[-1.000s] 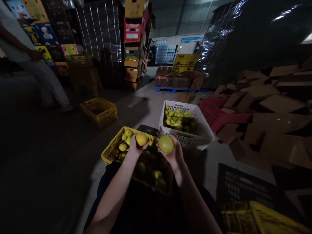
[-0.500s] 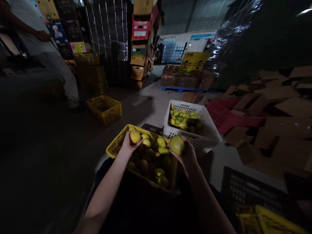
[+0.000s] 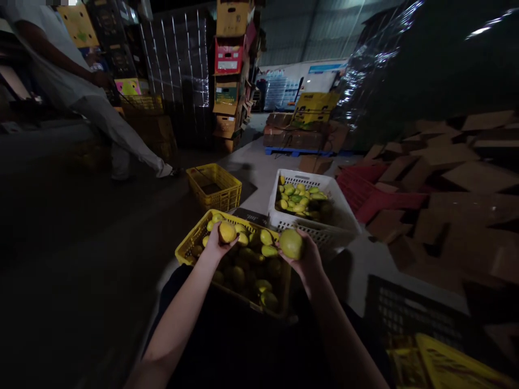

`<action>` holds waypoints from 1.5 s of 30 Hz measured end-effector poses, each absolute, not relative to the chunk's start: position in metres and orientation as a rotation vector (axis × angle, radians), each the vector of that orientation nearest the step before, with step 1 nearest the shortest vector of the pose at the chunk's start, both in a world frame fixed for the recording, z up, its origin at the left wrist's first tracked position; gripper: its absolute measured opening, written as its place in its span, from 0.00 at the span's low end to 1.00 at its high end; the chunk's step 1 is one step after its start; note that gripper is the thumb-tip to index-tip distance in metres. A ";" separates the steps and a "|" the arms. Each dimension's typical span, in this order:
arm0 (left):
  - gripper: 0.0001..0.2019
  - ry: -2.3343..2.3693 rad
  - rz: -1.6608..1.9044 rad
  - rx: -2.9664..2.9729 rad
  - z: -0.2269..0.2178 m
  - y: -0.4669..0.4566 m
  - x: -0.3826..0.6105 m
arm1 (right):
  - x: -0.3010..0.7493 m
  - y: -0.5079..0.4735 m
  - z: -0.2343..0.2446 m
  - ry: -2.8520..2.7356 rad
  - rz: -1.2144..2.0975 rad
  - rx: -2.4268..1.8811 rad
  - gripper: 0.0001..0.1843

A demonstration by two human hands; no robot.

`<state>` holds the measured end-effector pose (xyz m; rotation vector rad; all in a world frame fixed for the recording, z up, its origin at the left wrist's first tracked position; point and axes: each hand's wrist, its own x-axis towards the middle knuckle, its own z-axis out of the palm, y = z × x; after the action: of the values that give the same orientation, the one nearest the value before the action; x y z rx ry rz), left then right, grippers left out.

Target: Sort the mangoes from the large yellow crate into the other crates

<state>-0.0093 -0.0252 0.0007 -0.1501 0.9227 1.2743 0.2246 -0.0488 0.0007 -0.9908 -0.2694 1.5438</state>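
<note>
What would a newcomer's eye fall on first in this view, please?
Probably the yellow citrus fruit in the left hand and the larger-looking greenish citrus fruit in the right hand, both near the fruit-filled yellow crate. Just beyond, to the right, stands a white crate holding yellow and green fruit. A carton stack rises in the background.
</note>
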 end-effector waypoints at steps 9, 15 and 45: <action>0.12 0.872 1.226 -0.076 0.001 -0.028 0.014 | 0.223 -0.051 0.005 -0.136 1.616 -0.942 0.04; 0.11 0.924 1.190 -0.083 0.004 -0.036 0.016 | 0.219 -0.063 0.014 -0.015 1.587 -0.977 0.05; 0.17 1.149 0.868 -0.030 -0.047 -0.029 0.028 | 0.222 -0.060 0.025 -0.009 1.675 -0.970 0.10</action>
<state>0.0279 -0.0293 -0.0473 -0.0303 1.1490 0.8680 0.2222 -0.0597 0.0250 -0.9696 -0.0094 1.6754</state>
